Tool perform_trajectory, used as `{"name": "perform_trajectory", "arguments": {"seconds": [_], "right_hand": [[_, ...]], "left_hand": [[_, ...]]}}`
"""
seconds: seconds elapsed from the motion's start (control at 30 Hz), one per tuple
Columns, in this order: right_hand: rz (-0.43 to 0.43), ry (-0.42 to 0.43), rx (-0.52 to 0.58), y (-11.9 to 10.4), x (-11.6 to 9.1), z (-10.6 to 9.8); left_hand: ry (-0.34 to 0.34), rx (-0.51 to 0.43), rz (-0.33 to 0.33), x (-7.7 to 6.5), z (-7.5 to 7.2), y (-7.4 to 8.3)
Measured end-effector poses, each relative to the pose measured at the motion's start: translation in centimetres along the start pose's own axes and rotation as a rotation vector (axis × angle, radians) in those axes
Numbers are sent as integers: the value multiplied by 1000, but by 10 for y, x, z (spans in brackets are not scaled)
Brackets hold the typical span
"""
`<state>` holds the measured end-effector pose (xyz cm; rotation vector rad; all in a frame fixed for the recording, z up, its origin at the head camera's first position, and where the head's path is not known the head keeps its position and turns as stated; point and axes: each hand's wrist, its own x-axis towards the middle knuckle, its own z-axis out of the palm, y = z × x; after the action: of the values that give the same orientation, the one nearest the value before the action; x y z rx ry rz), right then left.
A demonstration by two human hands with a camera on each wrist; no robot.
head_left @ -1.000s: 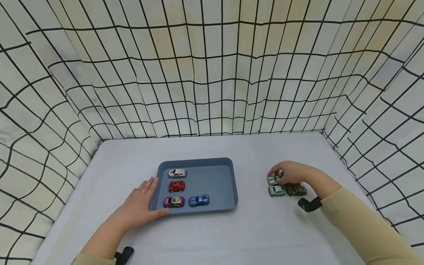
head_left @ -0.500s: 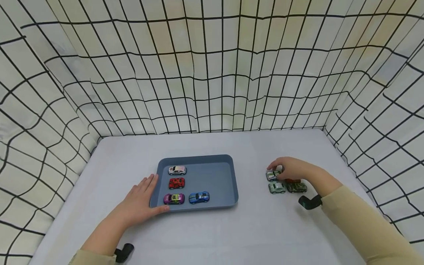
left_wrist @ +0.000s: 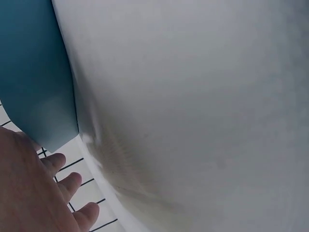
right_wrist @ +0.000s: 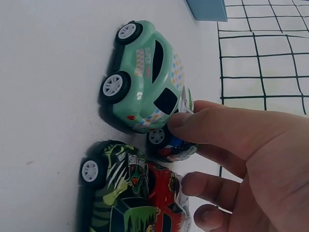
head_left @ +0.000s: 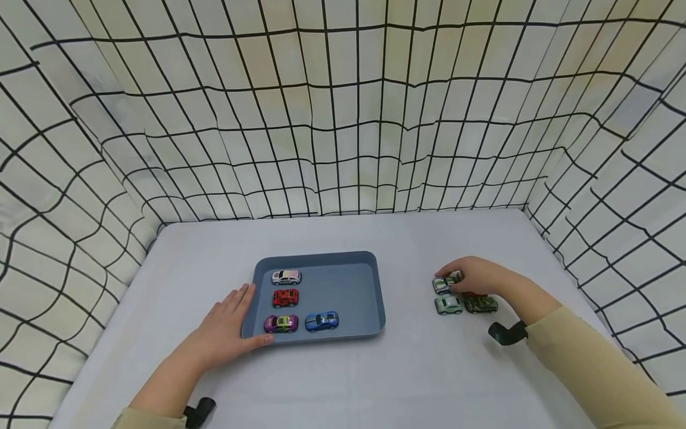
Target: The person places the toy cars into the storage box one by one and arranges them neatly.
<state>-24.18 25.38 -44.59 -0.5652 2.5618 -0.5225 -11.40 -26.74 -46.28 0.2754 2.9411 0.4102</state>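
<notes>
My right hand (head_left: pixel 479 277) pinches a small white-and-green toy car (head_left: pixel 442 286) between thumb and fingers; the car sits at the table surface, partly covered by the hand. Just in front of it is a mint green toy car (head_left: pixel 448 305), with a green camouflage toy car (head_left: pixel 480 304) to its right. A red toy car (right_wrist: pixel 164 193) shows beside the camouflage one in the right wrist view, under my other fingers. My left hand (head_left: pixel 225 325) rests with fingers extended along the left edge of a blue-grey tray (head_left: pixel 348 298), its thumb at the front rim.
In the tray's left half stand a white toy car (head_left: pixel 286 277), a red toy car (head_left: pixel 286 298) and a purple toy car (head_left: pixel 281 323). A blue toy car (head_left: pixel 321 321) is right of the purple one. Black netting (head_left: pixel 343 125) over white cloth surrounds the white table (head_left: pixel 343 381).
The white-and-green car has shifted slightly away from the mint car, with my right hand on it, and shows more. The left hand and tray keep their places.
</notes>
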Motion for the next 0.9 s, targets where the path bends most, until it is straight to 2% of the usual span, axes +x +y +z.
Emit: {"name": "perform_trajectory", "arguments": {"seconds": [0.27, 0.67, 0.9], "right_hand": [[-23, 31, 1, -2, 1, 3], [-20, 51, 107, -7, 1, -4], [-63, 49, 161, -22, 2, -12]], "left_hand": [[5, 8, 8, 0, 2, 0], [18, 17, 10, -2, 1, 2], [27, 16, 11, -4, 0, 1]]}}
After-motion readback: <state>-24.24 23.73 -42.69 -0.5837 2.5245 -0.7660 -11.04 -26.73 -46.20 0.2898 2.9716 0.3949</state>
